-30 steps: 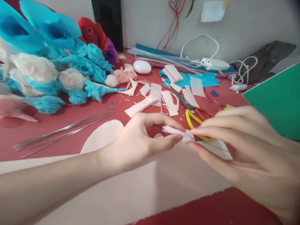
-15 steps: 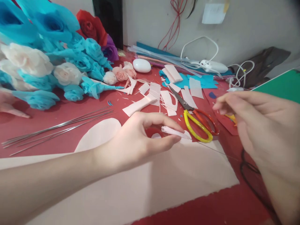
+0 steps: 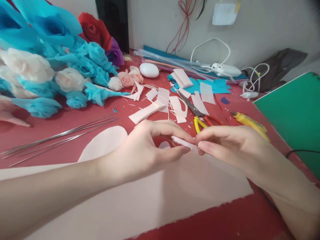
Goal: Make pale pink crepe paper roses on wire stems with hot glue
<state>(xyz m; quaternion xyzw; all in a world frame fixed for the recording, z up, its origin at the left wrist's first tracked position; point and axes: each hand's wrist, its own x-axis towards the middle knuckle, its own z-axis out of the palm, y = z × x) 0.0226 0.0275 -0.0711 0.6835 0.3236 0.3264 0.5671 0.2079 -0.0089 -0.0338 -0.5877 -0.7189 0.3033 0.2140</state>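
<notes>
A small pale pink paper roll [image 3: 182, 142] is pinched between the thumb and fingers of my left hand [image 3: 145, 150]. My right hand [image 3: 232, 141] closes its thumb and fingertips on the roll's right end. The wire that came out of that end is hidden by my fingers now. Beneath both hands lies a large pale pink paper sheet [image 3: 120, 203], with a rounded paper piece [image 3: 105, 141] beside my left forearm. Scissors [image 3: 191, 106] with yellow and red handles rest just beyond my right hand, which partly covers them.
Pale paper scraps [image 3: 147, 111] litter the red tabletop. Several thin metal wires [image 3: 62, 133] lie at left, below blue and white paper flowers [image 3: 71, 78]. A yellow tool [image 3: 250, 123] and a green board [image 3: 295, 103] are at right. A white power strip [image 3: 226, 70] stands at the back.
My right hand has come in from the right and taken hold of the roll's right end, uncovering the yellow tool. My left hand keeps its pinch nearly in place.
</notes>
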